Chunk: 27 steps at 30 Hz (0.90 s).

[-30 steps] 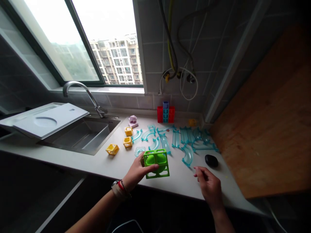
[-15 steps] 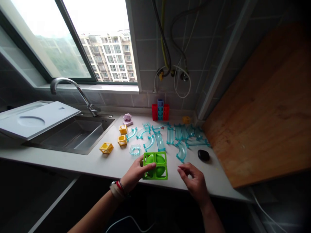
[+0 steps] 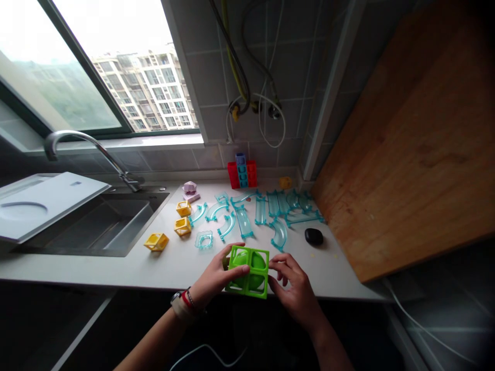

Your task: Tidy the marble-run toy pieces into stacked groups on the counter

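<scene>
A bright green open-frame block [image 3: 248, 272] with a rounded green piece inside sits at the near edge of the white counter [image 3: 170, 263]. My left hand [image 3: 214, 278] grips its left side, thumb across the top. My right hand [image 3: 291, 284] has its fingers closed on the block's right edge. Just beyond lie several clear teal curved track pieces [image 3: 247, 214].
Yellow cube frames [image 3: 181, 218] and a small lilac piece [image 3: 190, 189] lie left of the tracks. A red and blue block stack [image 3: 242, 174] stands at the back wall. A black oval object [image 3: 313, 236] lies right. A sink [image 3: 93, 224], faucet [image 3: 88, 149], white board [image 3: 38, 198], and wooden board [image 3: 406, 139] flank the counter.
My right hand moved left from the counter and took hold of the green block's right side. The left hand kept its grip. The camera swung to the right.
</scene>
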### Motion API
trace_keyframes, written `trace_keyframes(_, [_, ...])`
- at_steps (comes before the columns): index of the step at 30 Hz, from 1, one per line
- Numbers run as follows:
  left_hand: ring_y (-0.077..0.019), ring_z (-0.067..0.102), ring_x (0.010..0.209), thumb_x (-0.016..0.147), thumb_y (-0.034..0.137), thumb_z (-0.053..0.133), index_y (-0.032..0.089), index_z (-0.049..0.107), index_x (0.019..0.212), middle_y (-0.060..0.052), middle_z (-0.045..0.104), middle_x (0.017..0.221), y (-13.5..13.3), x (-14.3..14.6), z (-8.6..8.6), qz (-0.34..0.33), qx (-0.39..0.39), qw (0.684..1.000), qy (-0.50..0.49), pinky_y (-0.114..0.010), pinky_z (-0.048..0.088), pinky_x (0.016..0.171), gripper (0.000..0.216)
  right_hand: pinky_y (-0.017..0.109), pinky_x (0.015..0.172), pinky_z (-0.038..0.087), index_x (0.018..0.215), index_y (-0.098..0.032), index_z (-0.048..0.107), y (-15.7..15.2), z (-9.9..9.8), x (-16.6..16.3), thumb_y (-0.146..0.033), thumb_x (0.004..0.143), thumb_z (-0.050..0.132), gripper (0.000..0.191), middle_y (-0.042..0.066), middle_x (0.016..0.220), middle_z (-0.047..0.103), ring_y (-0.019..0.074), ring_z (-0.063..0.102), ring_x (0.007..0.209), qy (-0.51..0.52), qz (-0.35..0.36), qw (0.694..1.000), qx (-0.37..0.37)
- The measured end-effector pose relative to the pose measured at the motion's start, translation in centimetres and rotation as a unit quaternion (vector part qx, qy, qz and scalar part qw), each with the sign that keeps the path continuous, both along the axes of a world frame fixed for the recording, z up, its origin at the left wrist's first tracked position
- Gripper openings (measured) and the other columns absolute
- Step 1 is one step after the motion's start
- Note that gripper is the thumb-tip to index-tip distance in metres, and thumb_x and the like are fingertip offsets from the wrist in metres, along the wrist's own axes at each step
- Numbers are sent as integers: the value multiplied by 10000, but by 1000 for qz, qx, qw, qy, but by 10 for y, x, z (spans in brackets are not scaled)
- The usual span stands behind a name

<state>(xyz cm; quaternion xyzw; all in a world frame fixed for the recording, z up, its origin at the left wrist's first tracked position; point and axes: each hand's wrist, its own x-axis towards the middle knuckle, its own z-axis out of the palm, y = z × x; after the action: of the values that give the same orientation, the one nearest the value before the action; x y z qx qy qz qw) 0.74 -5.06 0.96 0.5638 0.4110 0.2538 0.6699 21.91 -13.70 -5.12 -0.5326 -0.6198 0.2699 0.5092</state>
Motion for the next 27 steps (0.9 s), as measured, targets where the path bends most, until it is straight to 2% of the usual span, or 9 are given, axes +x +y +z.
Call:
trace_keyframes(4, [-264, 723, 998, 865, 397, 754, 238, 393, 1476, -78, 738, 1087, -2, 4, 7, 11, 19, 1000, 1, -346, 570, 830, 727, 301, 656, 505, 1161, -261, 663, 1, -1, 0, -216, 937, 628, 231, 57, 1113, 607, 158, 568, 747, 2, -9, 1000, -7])
trace_keyframes(7, [-265, 726, 970, 889, 393, 729, 241, 393, 1454, -83, 729, 1096, 0, 3, 8, -16, 14, 999, -25, -358, 582, 807, 675, 304, 680, 514, 1161, -260, 668, 0, 0, 0, -258, 963, 606, 208, 63, 1125, 617, 165, 592, 782, 38, -38, 999, 0])
trace_keyframes(9, [-276, 722, 985, 896, 374, 725, 237, 397, 1434, -95, 718, 1118, 1, 1, 6, -36, 23, 998, -40, -385, 591, 821, 645, 307, 707, 519, 1101, -249, 686, -1, 1, 1, -298, 970, 608, 160, 70, 1117, 631, 179, 611, 837, 84, -67, 994, -7])
trace_keyframes(12, [-285, 702, 1066, 884, 304, 749, 283, 335, 1474, -107, 682, 1226, 1, -2, 2, -34, 98, 994, -33, -429, 575, 906, 721, 286, 641, 509, 1069, -233, 678, -2, 0, 2, -394, 970, 616, 198, 65, 1021, 661, 169, 604, 775, 218, -78, 971, -63])
trace_keyframes(14, [-290, 672, 1148, 858, 247, 777, 316, 293, 1502, -108, 652, 1300, -1, -4, 0, -22, 168, 985, -13, -452, 534, 993, 808, 249, 543, 468, 1077, -222, 669, -1, 0, 1, -457, 963, 616, 266, 59, 969, 669, 146, 579, 687, 306, -49, 944, -117])
trace_keyframes(16, [-293, 640, 1209, 836, 207, 793, 318, 331, 1491, -107, 644, 1326, -2, -4, -1, -24, 226, 974, 5, -456, 491, 1054, 809, 217, 484, 428, 1067, -210, 670, 0, 1, 1, -506, 956, 607, 322, 64, 976, 667, 139, 581, 669, 358, -11, 919, -165])
trace_keyframes(19, [-300, 616, 1242, 838, 192, 783, 266, 545, 1323, -109, 651, 1326, -3, -4, -1, -54, 271, 961, 22, -438, 477, 1077, 544, 202, 469, 434, 1109, -206, 661, -1, 3, 2, -555, 964, 567, 390, 87, 1075, 657, 157, 625, 725, 396, 33, 894, -209])
trace_keyframes(22, [-302, 615, 1239, 855, 179, 759, 233, 621, 1167, -113, 661, 1305, -3, -5, -1, -78, 289, 954, 15, -428, 489, 1066, 346, 200, 467, 445, 1228, -228, 617, -3, 6, 3, -569, 949, 583, 442, 103, 1182, 639, 177, 663, 771, 412, 76, 880, -221])
trace_keyframes(27, [-296, 612, 1236, 862, 152, 745, 240, 605, 1147, -112, 656, 1297, -3, -4, -2, -93, 299, 950, 2, -431, 495, 1053, 330, 190, 456, 446, 1381, -261, 532, -5, 4, 2, -522, 870, 711, 601, 97, 1207, 612, 172, 674, 769, 403, 110, 885, -206])
